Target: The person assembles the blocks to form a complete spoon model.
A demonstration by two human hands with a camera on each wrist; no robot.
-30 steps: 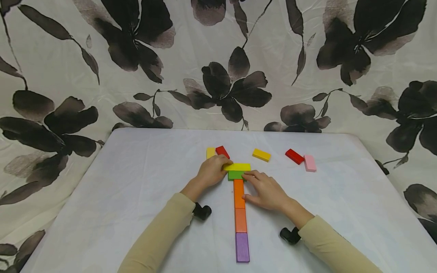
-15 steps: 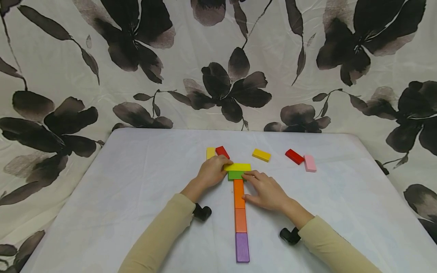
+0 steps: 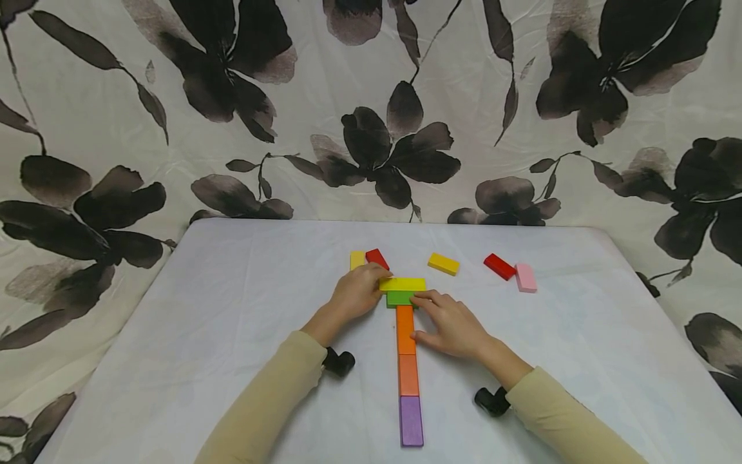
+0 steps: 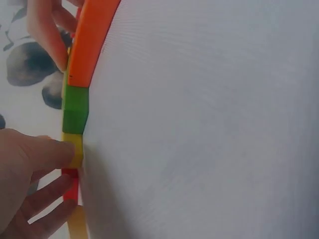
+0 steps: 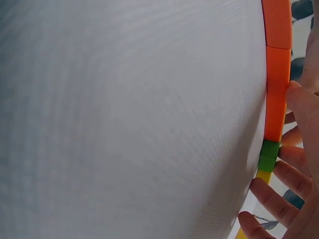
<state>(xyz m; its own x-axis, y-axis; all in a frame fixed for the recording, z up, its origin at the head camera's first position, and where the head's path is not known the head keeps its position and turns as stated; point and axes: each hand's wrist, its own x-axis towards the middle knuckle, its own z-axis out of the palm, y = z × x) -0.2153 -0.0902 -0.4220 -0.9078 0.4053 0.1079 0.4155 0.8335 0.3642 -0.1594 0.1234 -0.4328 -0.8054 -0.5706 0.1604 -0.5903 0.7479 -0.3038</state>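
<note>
Left sleeve [image 3: 263, 394] and right sleeve [image 3: 565, 409]: long, plain light khaki, ending at the wrist, with shallow creases. Left camera [image 3: 339, 363] and right camera [image 3: 491, 402]: compact, black, rounded lobes, one at the inner side of each wrist. Left hand [image 3: 358, 290] and right hand [image 3: 455, 327]: bare.

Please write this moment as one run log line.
left hand: holds crosswise yellow block; right hand: touches green block; near row end: purple block

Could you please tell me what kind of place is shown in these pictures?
Probably a simple indoor tabletop setup, though the wider room is not visible: a white table, a backdrop with dark flowers behind it, and coloured blocks laid out on top.
</note>
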